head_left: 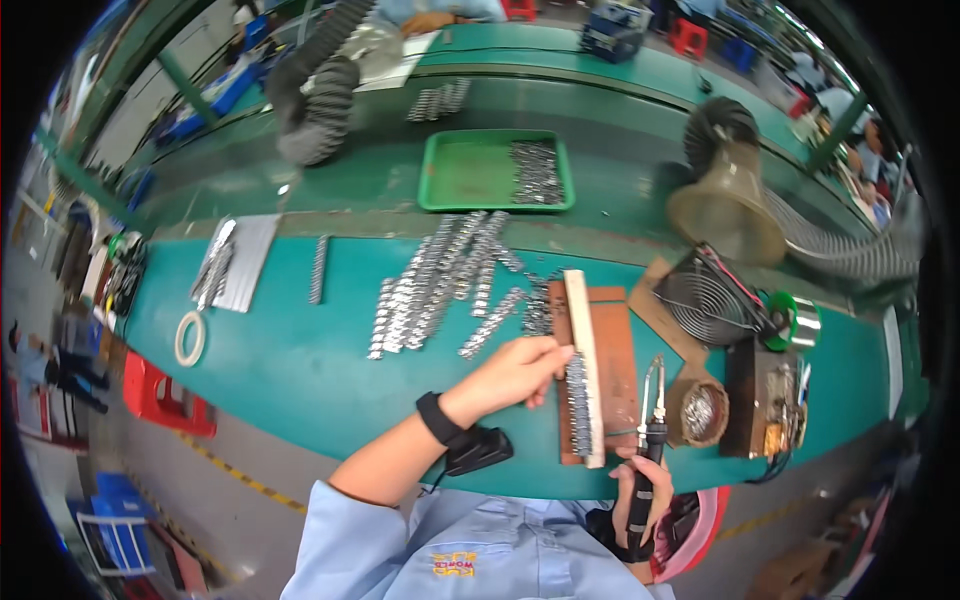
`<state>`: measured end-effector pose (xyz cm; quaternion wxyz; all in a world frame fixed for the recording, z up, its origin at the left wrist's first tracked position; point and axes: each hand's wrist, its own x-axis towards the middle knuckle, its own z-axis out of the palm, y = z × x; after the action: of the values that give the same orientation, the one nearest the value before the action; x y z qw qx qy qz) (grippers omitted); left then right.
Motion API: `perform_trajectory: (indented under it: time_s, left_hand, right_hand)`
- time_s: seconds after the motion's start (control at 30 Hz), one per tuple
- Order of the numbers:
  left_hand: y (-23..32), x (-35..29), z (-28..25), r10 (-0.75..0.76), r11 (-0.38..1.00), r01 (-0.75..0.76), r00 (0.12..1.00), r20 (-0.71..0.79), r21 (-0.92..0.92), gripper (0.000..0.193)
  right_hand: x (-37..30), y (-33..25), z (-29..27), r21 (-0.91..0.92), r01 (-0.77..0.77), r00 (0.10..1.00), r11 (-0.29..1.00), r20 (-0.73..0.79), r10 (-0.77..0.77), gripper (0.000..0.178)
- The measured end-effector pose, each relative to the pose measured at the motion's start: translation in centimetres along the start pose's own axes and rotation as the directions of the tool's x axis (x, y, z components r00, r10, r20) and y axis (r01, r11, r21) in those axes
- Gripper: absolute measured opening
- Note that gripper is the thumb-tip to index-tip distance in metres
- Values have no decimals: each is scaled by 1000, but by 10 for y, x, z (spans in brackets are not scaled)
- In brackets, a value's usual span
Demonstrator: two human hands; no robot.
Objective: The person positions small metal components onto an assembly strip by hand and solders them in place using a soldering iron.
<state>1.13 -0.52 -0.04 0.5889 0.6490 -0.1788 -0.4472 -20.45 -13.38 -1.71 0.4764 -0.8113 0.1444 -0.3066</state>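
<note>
My left hand [515, 375] is over the brown board, its fingers pinched at the upper end of a row of small metal parts [579, 405]. What the fingertips hold is too small to make out. The row lies along a pale wooden bar [584, 370] on the reddish-brown board [615, 350]. In my right hand [643, 490] is a soldering iron [651, 440] with a black handle and a thin bent metal tube beside its tip, pointing away from me. Loose small parts [537, 308] lie at the board's far left corner. A black strap circles my left wrist.
Silvery strips of parts [430, 280] lie mid-table, with a green tray [495, 205] of parts behind. At right stand a fan [708, 295], a solder wire spool [795, 320], a round tin [700, 412] and a dark box [745, 400]. A fume hood [730, 210] hangs behind; tape [180, 340] lies left.
</note>
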Motion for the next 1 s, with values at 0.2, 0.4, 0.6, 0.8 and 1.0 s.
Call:
perform_trajectory:
  time_s: [0.2,0.4,0.6,0.8,1.0]
  left_hand:
    - [2,2,7,3,998,-5,1000,-21,-59,29]
    - [-5,3,14,21,1000,-21,1000,-22,-14,28]
    - [0,2,18,30,1000,-30,999,-43,1,32]
    - [-1,4,18,-5,998,2,999,-50,-68,31]
    - [-3,7,20,-44,994,39,998,-44,-103,29]
  right_hand:
    - [15,-7,10,27,198,974,980,109,-200,31]
    - [27,-13,22,-31,266,957,964,131,-260,37]
    - [27,-9,24,-58,276,954,959,140,-266,39]
    - [27,-9,23,-55,261,954,964,167,-249,39]
    - [30,-9,22,-74,275,950,958,177,-259,40]
